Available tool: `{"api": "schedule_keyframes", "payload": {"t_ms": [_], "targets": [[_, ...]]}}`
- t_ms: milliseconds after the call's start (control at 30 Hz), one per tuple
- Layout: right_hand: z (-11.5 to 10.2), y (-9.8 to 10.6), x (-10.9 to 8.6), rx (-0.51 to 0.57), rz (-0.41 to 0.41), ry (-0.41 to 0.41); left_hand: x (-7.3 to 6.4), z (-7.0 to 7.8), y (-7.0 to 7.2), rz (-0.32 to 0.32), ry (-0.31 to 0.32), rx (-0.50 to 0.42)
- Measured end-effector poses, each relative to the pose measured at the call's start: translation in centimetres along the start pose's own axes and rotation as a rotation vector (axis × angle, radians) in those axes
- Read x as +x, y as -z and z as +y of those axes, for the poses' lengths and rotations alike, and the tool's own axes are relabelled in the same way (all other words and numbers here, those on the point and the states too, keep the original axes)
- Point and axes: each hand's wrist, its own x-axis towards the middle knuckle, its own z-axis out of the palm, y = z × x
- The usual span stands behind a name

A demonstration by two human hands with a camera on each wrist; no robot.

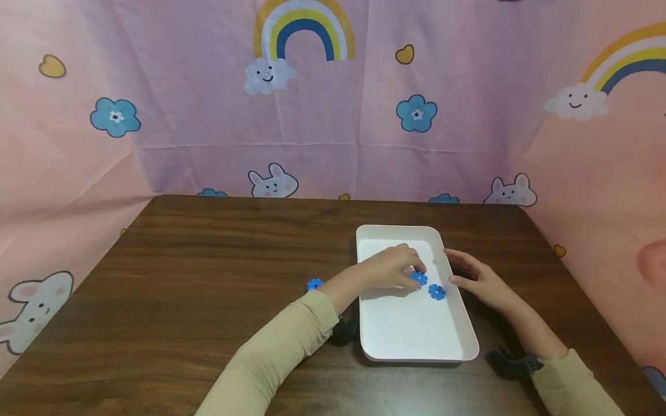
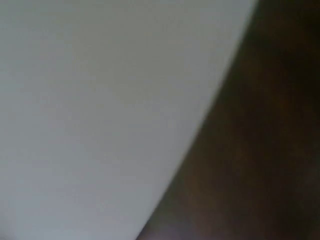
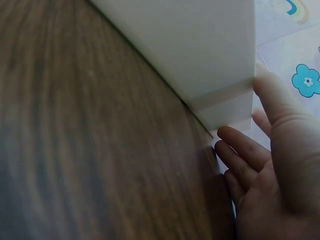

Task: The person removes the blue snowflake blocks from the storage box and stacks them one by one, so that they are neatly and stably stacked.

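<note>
A white tray (image 1: 406, 335) lies on the dark wooden table. My left hand (image 1: 392, 267) reaches over its left rim, with curled fingertips and thumb at the edges of a blue snowflake disc (image 1: 420, 278). A second blue snowflake disc (image 1: 437, 292) lies on the tray floor just to the right. My right hand (image 1: 484, 283) is at the tray's right side, its thumb and fingertips against the outer wall and rim. In the right wrist view, the right hand (image 3: 280, 165) has its thumb on the edge of the tray wall (image 3: 200, 50) and its other fingers loosely bent.
Another blue snowflake disc (image 1: 314, 284) lies on the table (image 1: 208, 271) left of the tray, partly behind the left forearm. Printed cloth (image 1: 322, 127) hangs behind and beside the table. The left wrist view holds only the tray's blurred white surface (image 2: 100, 110) and dark wood.
</note>
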Motion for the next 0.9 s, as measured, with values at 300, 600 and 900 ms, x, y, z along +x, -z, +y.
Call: {"api": "schedule_keyframes", "payload": {"t_ms": [300, 600, 900], "targets": [[-0.3, 0.0, 0.1, 0.019, -0.012, 0.001, -1.7, 0.8, 0.9, 0.156, -0.107, -0.061], [-0.2, 0.0, 0.1, 0.0, 0.001, -0.012, -3.8, 0.6, 1.0, 0.319, -0.239, -0.131], [0.0, 0.0, 0.0, 0.015, 0.002, 0.0, -5.9, 0.5, 1.7, 0.386, -0.305, -0.171]]}}
